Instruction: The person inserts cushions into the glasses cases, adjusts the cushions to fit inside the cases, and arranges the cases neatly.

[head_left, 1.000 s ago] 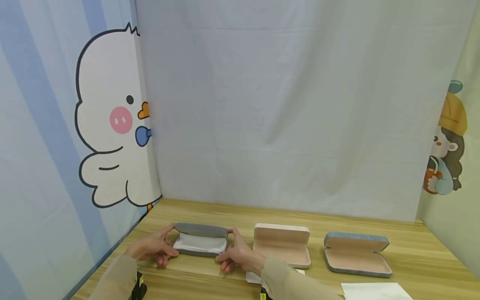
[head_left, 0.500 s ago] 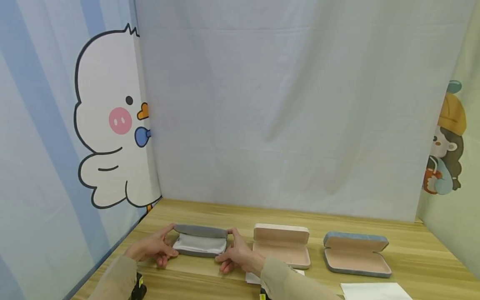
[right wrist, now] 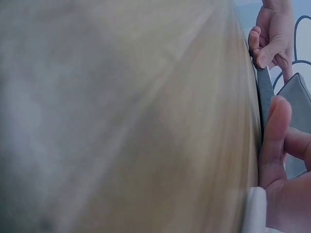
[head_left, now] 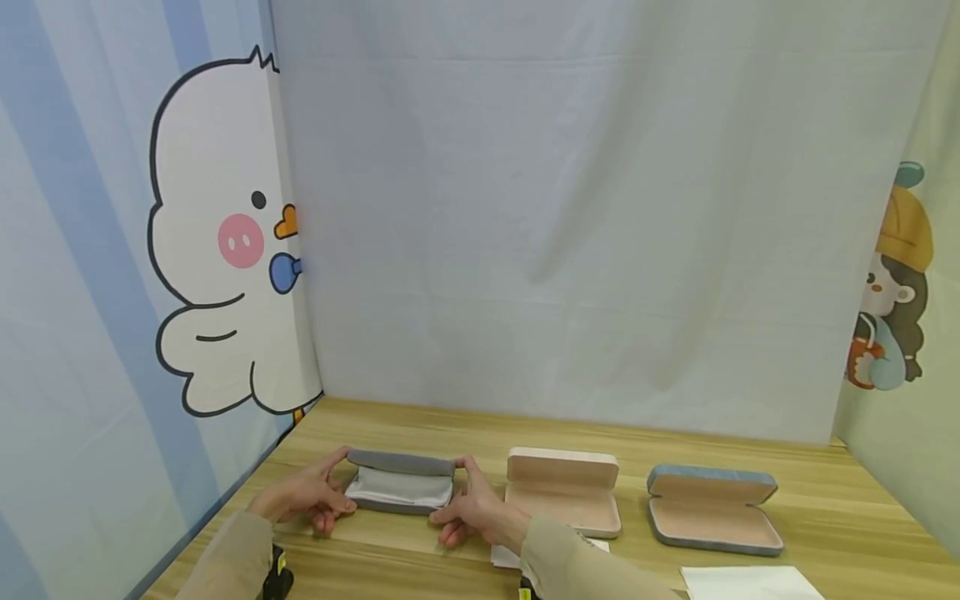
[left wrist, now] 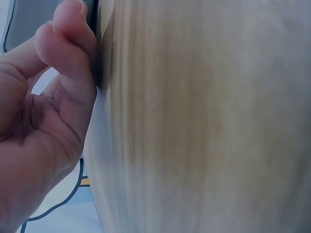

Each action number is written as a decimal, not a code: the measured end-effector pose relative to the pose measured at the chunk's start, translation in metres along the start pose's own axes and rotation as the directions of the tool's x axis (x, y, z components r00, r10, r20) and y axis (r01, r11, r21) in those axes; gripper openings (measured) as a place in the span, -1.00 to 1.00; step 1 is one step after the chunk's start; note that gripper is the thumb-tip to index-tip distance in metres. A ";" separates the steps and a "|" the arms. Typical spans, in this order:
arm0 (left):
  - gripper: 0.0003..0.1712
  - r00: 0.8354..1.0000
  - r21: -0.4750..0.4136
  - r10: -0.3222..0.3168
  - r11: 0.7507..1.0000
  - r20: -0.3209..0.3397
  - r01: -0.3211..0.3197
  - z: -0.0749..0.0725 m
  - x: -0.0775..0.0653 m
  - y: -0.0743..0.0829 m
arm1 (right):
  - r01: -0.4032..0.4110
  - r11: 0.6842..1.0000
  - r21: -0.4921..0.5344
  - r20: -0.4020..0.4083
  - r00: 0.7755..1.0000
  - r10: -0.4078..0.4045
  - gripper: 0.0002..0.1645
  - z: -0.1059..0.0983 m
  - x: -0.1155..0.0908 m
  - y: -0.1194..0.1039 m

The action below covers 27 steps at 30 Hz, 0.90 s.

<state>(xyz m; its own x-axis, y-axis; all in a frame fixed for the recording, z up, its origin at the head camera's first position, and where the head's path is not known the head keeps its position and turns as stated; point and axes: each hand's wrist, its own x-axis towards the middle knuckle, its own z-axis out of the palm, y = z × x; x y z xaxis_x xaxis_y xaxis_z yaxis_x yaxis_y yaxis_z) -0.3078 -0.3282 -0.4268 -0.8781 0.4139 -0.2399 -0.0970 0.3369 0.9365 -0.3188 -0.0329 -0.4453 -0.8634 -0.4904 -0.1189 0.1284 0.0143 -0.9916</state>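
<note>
A grey glasses case (head_left: 401, 463) lies on the table at the left, its lid partly raised. Inside it is a folded whitish cloth (head_left: 405, 487). The left hand (head_left: 302, 496) grips the case's left end, index finger at the lid's corner and thumb low by the front. At the other end the right hand (head_left: 483, 510) holds it the same way. In the left wrist view the left hand (left wrist: 46, 116) touches the dark case edge. The right wrist view has the right hand (right wrist: 286, 179) near, with the left hand (right wrist: 276, 41) beyond it along the case.
A cream glasses case (head_left: 564, 508) stands open right of the right hand, and a blue one (head_left: 716, 523) stands open farther right. White paper-like sheets (head_left: 752, 583) lie at the front, one partly under the right forearm. A grey curtain (head_left: 570, 250) hangs behind the table.
The lid of the grey glasses case has come down very slightly. Both hands stay at its ends, almost still.
</note>
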 end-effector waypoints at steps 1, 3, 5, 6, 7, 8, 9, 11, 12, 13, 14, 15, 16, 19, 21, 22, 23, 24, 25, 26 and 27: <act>0.24 1.000 -0.002 -0.001 1.000 -0.001 0.001 0.000 0.000 0.000 | 0.001 1.000 0.000 0.001 1.000 -0.001 -0.14 0.000 0.000 0.000; 0.24 1.000 -0.006 -0.001 1.000 0.001 0.001 0.001 -0.001 0.001 | 0.003 1.000 0.001 0.003 1.000 -0.003 -0.14 0.000 0.000 0.000; 0.21 1.000 -0.013 0.000 1.000 0.004 0.000 0.001 -0.002 0.001 | 0.004 1.000 0.002 0.004 1.000 -0.004 -0.13 0.000 0.000 0.000; 0.18 1.000 -0.017 0.004 1.000 0.008 -0.004 0.001 -0.002 0.001 | 0.004 1.000 0.004 0.005 1.000 -0.004 -0.13 0.000 0.000 0.000; 0.15 1.000 -0.020 0.008 1.000 0.014 -0.008 0.001 -0.003 0.002 | 0.005 1.000 0.004 0.004 1.000 -0.005 -0.12 0.000 0.000 0.001; 0.11 1.000 -0.023 0.015 1.000 0.020 -0.014 0.001 -0.003 0.002 | 0.004 1.000 0.005 0.004 1.000 -0.004 -0.11 0.000 0.000 0.001; 0.08 0.999 -0.025 0.020 1.000 0.027 -0.019 0.001 -0.003 0.002 | 0.004 1.000 0.006 0.004 1.000 -0.004 -0.10 0.000 0.000 0.001; 0.01 0.999 -0.032 0.028 0.999 0.038 -0.027 0.001 -0.003 0.002 | 0.002 1.000 0.006 0.004 1.000 -0.003 -0.08 0.000 0.000 0.001; 0.00 0.999 -0.033 0.032 0.999 0.043 -0.031 0.001 -0.003 0.002 | 0.002 1.000 0.005 0.003 1.000 -0.002 -0.08 0.000 0.000 0.001; 0.00 0.998 -0.036 0.035 0.999 0.047 -0.033 0.001 -0.003 0.002 | 0.004 1.000 0.005 0.002 1.000 -0.004 -0.07 0.001 0.000 0.001; -0.01 0.998 -0.039 0.036 0.999 0.050 -0.034 0.000 -0.003 0.002 | 0.006 1.000 0.005 0.002 1.000 -0.006 -0.07 0.001 0.000 0.001; -0.01 0.998 -0.042 0.036 0.999 0.053 -0.034 0.000 -0.002 0.002 | 0.008 1.000 0.005 0.001 1.000 -0.008 -0.07 0.001 0.000 0.001; -0.01 0.998 -0.046 0.036 0.998 0.055 -0.034 0.000 -0.002 0.002 | 0.009 1.000 0.005 0.000 1.000 -0.009 -0.07 0.001 0.000 0.001; -0.02 0.997 -0.048 0.040 0.998 0.059 -0.037 -0.001 -0.002 0.002 | 0.014 1.000 0.008 -0.005 1.000 -0.014 -0.07 0.001 0.000 0.001; -0.04 0.997 -0.042 0.045 0.998 0.058 -0.043 0.000 -0.001 0.002 | 0.015 1.000 0.009 -0.007 1.000 -0.015 -0.06 0.001 0.000 0.002; -0.05 0.997 -0.039 0.047 0.998 0.058 -0.045 0.000 -0.001 0.002 | 0.015 1.000 0.009 -0.007 1.000 -0.015 -0.06 0.001 0.000 0.002; -0.07 0.997 -0.037 0.050 0.998 0.056 -0.048 0.000 -0.001 0.002 | 0.016 1.000 0.009 -0.008 1.000 -0.016 -0.06 0.001 0.000 0.002; -0.08 0.997 -0.034 0.052 0.998 0.055 -0.050 0.000 -0.001 0.002 | 0.016 1.000 0.008 -0.008 1.000 -0.016 -0.06 0.001 0.000 0.002; -0.08 0.997 -0.034 0.054 0.998 0.052 -0.052 0.001 -0.001 0.002 | 0.016 1.000 0.008 -0.007 1.000 -0.016 -0.07 0.001 0.000 0.002; -0.09 0.997 -0.034 0.055 0.998 0.051 -0.053 0.001 -0.001 0.002 | 0.016 1.000 0.007 -0.006 1.000 -0.016 -0.07 0.000 0.000 0.002; -0.10 0.997 -0.035 0.056 0.998 0.052 -0.054 0.001 -0.001 0.002 | 0.016 1.000 0.007 -0.005 1.000 -0.016 -0.07 0.000 0.000 0.003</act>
<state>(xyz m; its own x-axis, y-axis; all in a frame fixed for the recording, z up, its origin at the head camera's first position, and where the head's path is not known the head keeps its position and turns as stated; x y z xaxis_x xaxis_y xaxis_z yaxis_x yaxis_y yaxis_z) -0.3063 -0.3272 -0.4250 -0.8566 0.4755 -0.2004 -0.0660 0.2842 0.9565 -0.3182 -0.0331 -0.4480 -0.8678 -0.4860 -0.1032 0.1178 0.0005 -0.9930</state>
